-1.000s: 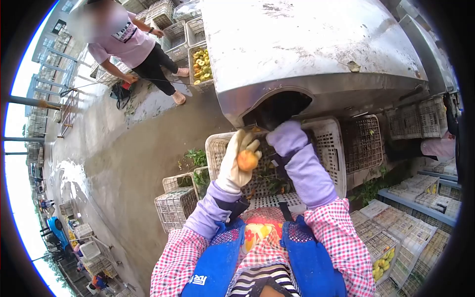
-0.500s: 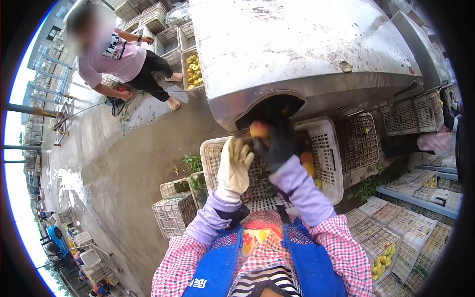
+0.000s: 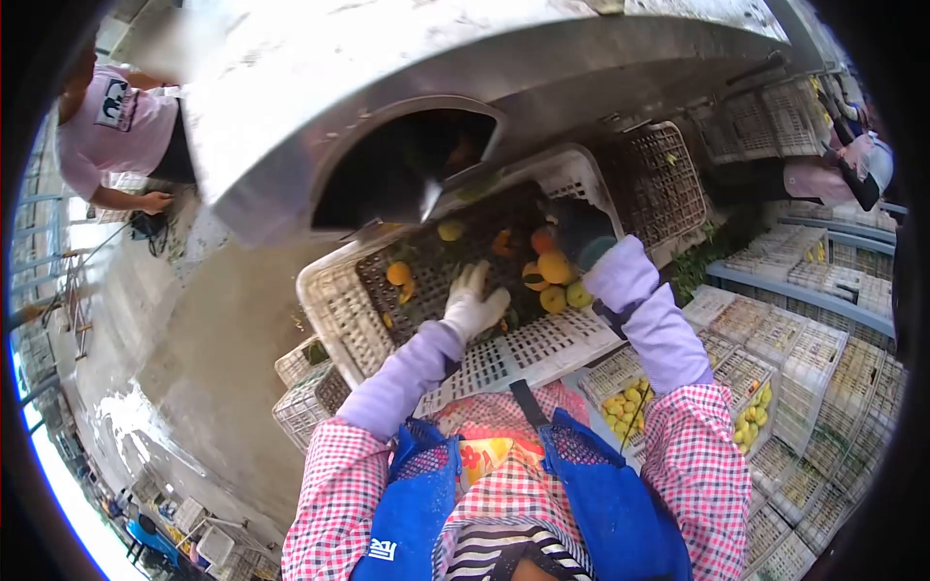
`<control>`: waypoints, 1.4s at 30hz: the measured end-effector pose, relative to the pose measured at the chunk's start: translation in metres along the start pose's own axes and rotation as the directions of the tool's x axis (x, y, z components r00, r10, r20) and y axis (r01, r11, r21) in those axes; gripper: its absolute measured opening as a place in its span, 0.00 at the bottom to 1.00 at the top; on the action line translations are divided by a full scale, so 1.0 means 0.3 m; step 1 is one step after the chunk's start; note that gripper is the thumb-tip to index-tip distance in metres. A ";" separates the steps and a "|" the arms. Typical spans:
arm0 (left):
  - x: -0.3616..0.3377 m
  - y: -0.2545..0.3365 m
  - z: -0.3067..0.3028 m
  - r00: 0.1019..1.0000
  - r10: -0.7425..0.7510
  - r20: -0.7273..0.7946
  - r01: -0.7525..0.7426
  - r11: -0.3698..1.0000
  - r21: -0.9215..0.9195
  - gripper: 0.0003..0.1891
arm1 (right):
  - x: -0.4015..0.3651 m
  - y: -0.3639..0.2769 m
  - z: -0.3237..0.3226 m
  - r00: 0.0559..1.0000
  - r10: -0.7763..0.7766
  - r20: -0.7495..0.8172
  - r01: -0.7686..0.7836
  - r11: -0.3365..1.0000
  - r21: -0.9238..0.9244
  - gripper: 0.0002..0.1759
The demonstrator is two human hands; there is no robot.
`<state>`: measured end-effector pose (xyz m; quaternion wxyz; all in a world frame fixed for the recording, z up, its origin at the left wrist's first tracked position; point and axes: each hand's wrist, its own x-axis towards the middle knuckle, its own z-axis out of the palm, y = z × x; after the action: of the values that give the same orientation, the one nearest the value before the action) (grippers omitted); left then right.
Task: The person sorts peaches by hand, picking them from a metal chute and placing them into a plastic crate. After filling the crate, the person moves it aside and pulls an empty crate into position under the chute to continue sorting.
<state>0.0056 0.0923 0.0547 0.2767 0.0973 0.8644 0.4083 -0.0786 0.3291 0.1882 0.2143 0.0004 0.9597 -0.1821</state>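
Note:
My left hand (image 3: pixel 475 302), in a pale glove, reaches down into a white plastic crate (image 3: pixel 334 308) with its fingers stretched out and apart. Nothing shows in its grasp. At the crate's right end is my right hand (image 3: pixel 581 230), in a dark glove; its fingers are blurred against the dark inside. Beside it lies a reddish round fruit (image 3: pixel 542 239), perhaps a peach. Several yellow-orange fruits (image 3: pixel 554 267) cluster just below. An orange fruit (image 3: pixel 398 273) and a greenish-yellow fruit (image 3: pixel 450 230) lie farther left in the crate.
A metal machine (image 3: pixel 407 68) with a dark opening (image 3: pixel 397 160) overhangs the crate's far side. A second crate (image 3: pixel 668 184) stands to the right. Crates of yellow-green fruit (image 3: pixel 628 412) are below right. One person (image 3: pixel 126 131) stands at left, another (image 3: pixel 823 179) at right.
My view has shifted closer to the crate and machine. My left hand has gone down into the crate. The right has moved from the opening, where a red-yellow fruit was beside it, to the crate's right end.

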 end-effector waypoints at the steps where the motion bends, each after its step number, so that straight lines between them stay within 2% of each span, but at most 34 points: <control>1: 0.027 0.019 0.062 0.995 -0.055 0.084 0.055 0.998 -0.007 0.46 | 0.027 0.050 0.047 0.990 0.107 0.090 -0.103 0.993 -0.056 0.20; 2: 0.059 0.040 0.130 0.981 -0.107 0.165 0.109 0.994 -0.006 0.49 | 0.054 0.098 0.093 0.961 0.213 0.178 -0.191 0.973 -0.129 0.20; 3: 0.094 0.052 0.197 0.977 -0.143 0.157 0.148 0.989 -0.024 0.51 | 0.074 0.128 0.137 0.924 0.296 0.241 -0.251 0.947 -0.202 0.20; 5: 0.152 0.073 0.339 0.965 -0.220 0.141 0.230 0.971 -0.064 0.53 | 0.094 0.166 0.242 0.888 0.359 0.287 -0.283 0.920 -0.272 0.21; 8: 0.220 0.034 0.625 0.982 -0.165 -0.093 0.165 0.986 -0.014 0.54 | 0.078 0.213 0.358 0.874 0.387 0.293 -0.292 0.902 -0.320 0.21; 9: 0.244 -0.008 0.713 0.951 -0.122 -0.284 0.125 0.992 -0.007 0.44 | 0.071 0.229 0.390 0.873 0.392 0.292 -0.297 0.900 -0.320 0.21; 12: 0.293 0.027 0.635 0.951 -0.306 -0.033 0.298 0.942 -0.151 0.35 | 0.064 0.242 0.443 0.886 0.378 0.268 -0.305 0.912 -0.275 0.22; 13: 0.289 0.029 0.645 0.950 -0.255 -0.178 0.260 0.966 0.003 0.26 | 0.061 0.240 0.448 0.898 0.361 0.252 -0.305 0.923 -0.234 0.22; 14: 0.276 -0.007 0.640 0.960 -0.277 0.033 0.276 0.929 -0.245 0.26 | 0.057 0.233 0.450 0.909 0.342 0.239 -0.303 0.935 -0.186 0.23; 15: 0.260 -0.046 0.591 0.943 -0.238 0.234 0.324 0.821 -0.470 0.26 | 0.059 0.215 0.436 0.913 0.324 0.248 -0.296 0.944 -0.145 0.23; 16: 0.231 -0.094 0.522 0.906 -0.137 0.400 0.413 0.496 -0.764 0.26 | 0.065 0.181 0.418 0.916 0.306 0.260 -0.287 0.952 -0.109 0.23; 17: 0.200 -0.128 0.434 0.834 -0.032 0.550 0.551 0.076 -0.831 0.25 | 0.064 0.129 0.390 0.903 0.302 0.305 -0.289 0.953 -0.090 0.24; 18: 0.147 -0.132 0.312 0.823 0.109 0.558 0.545 0.130 -0.828 0.27 | 0.049 0.096 0.380 0.977 0.133 0.168 -0.155 0.980 0.122 0.27; 19: 0.070 -0.057 0.149 0.848 0.189 0.496 0.475 0.147 -0.868 0.29 | 0.032 0.062 0.363 1.000 -0.016 -0.010 0.018 0.952 0.306 0.29; 20: -0.007 0.023 -0.019 0.863 0.267 0.428 0.401 0.151 -0.903 0.31 | 0.016 0.022 0.334 0.967 -0.132 -0.217 0.218 0.868 0.446 0.32; 21: -0.066 0.066 -0.121 0.920 0.063 0.388 0.387 0.017 -0.922 0.34 | -0.015 -0.030 0.273 0.896 -0.288 -0.338 0.428 0.762 0.485 0.35; 22: -0.146 0.133 -0.238 0.932 -0.144 0.334 0.322 -0.102 -0.941 0.37 | -0.070 -0.119 0.182 0.771 -0.426 -0.474 0.632 0.607 0.482 0.38; 24: -0.229 0.248 -0.350 0.984 -0.138 0.111 0.089 -0.153 -0.984 0.41 | -0.144 -0.234 0.142 0.802 -0.436 -0.409 0.594 0.505 0.626 0.42; 25: -0.249 0.282 -0.391 0.997 -0.068 0.039 0.026 -0.185 -0.982 0.40 | -0.180 -0.294 0.131 0.812 -0.450 -0.371 0.565 0.450 0.691 0.44; 28: -0.301 0.405 -0.475 0.977 -0.061 -0.206 -0.214 -0.168 -0.962 0.39 | -0.270 -0.415 0.096 0.780 -0.383 -0.494 0.624 0.531 0.573 0.48; 29: -0.319 0.434 -0.496 0.968 -0.062 -0.244 -0.252 -0.191 -0.949 0.38 | -0.284 -0.452 0.095 0.781 -0.299 -0.548 0.619 0.484 0.619 0.50; 32: -0.320 0.437 -0.525 0.934 -0.086 -0.346 -0.354 -0.106 -0.929 0.37 | -0.306 -0.512 0.038 0.688 -0.261 -0.678 0.701 0.483 0.525 0.51; 33: -0.320 0.440 -0.534 0.937 -0.065 -0.344 -0.349 -0.101 -0.932 0.35 | -0.309 -0.517 0.032 0.720 -0.257 -0.644 0.668 0.510 0.542 0.51; 37: -0.314 0.425 -0.547 0.959 -0.098 -0.266 -0.281 -0.204 -0.938 0.37 | -0.298 -0.548 -0.010 0.701 -0.343 -0.625 0.682 0.579 0.447 0.49; 40: -0.320 0.397 -0.559 0.991 -0.074 -0.116 -0.133 -0.310 -0.941 0.36 | -0.288 -0.574 0.018 0.706 -0.312 -0.636 0.664 0.603 0.442 0.48; 42: -0.297 0.391 -0.559 0.961 -0.125 -0.246 -0.265 -0.168 -0.949 0.38 | -0.287 -0.616 0.010 0.678 -0.265 -0.685 0.642 0.668 0.377 0.46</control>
<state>-0.0211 0.0237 0.2656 0.1160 -0.1536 0.2651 0.9448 -0.0137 0.1623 0.2856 -0.1539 -0.1302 0.8352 -0.5116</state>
